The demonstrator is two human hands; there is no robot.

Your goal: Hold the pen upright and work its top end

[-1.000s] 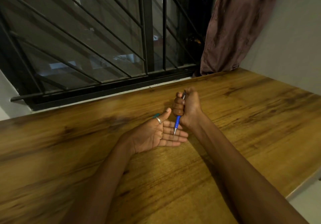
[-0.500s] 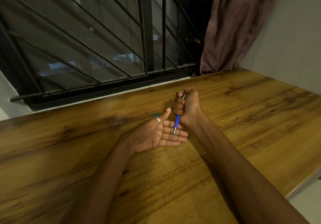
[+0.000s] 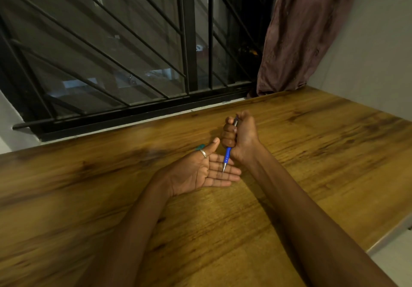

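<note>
Wood table (image 3: 312,153), barred window (image 3: 133,52) behind, curtain (image 3: 301,30) far R. R hand (image 3: 239,136) fisted round blue pen (image 3: 227,156), tip over L hand (image 3: 200,173), which lies palm up, fingers flat.

Dim, warm indoor light at night

The brown wood-grain desk (image 3: 312,153) is lit softly from above; its left side is smeared by blur, and the black barred window (image 3: 133,52) is bowed by wide-angle distortion.

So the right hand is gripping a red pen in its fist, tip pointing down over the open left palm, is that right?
Not quite: the pen is blue, not red, as the head view shows. The rest holds: the right hand grips it in a fist, tip down over the open left hand lying palm up on the wooden table.
</note>
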